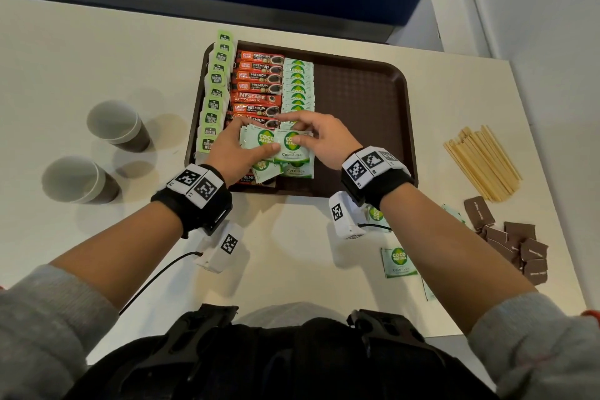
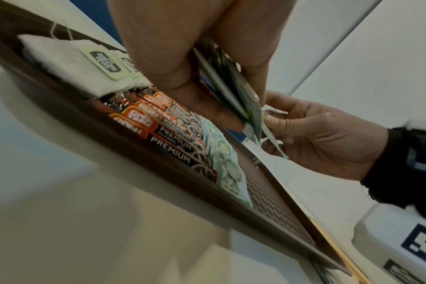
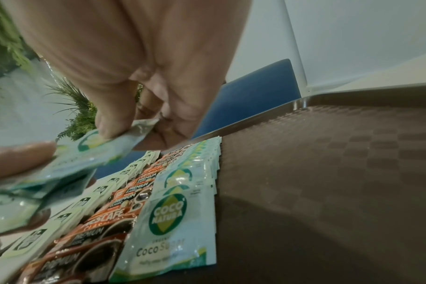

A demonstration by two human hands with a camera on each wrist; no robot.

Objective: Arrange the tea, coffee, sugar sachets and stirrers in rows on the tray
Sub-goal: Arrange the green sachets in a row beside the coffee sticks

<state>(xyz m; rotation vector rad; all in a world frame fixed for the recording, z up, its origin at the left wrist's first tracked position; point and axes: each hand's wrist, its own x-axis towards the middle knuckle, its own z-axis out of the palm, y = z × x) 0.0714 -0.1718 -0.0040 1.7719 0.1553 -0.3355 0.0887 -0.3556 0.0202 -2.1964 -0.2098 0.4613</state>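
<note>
A brown tray (image 1: 373,88) holds a row of tea bags (image 1: 216,97) on its left, a row of red coffee sticks (image 1: 258,88) beside them, and a row of green-white coco sugar sachets (image 1: 297,84). Over the tray's near edge my left hand (image 1: 238,149) grips a small stack of sugar sachets (image 1: 259,143). My right hand (image 1: 319,140) pinches the top sachet (image 1: 293,153) of that stack between thumb and fingers. The stack shows edge-on in the left wrist view (image 2: 234,92). The laid sugar row (image 3: 178,221) lies below the pinched sachet (image 3: 105,149).
Wooden stirrers (image 1: 483,162) lie in a pile right of the tray. Brown sachets (image 1: 516,243) are scattered at the table's right edge. Loose sugar sachets (image 1: 398,261) lie near me. Two paper cups (image 1: 113,122) (image 1: 76,178) stand left of the tray. The tray's right half (image 3: 328,173) is bare.
</note>
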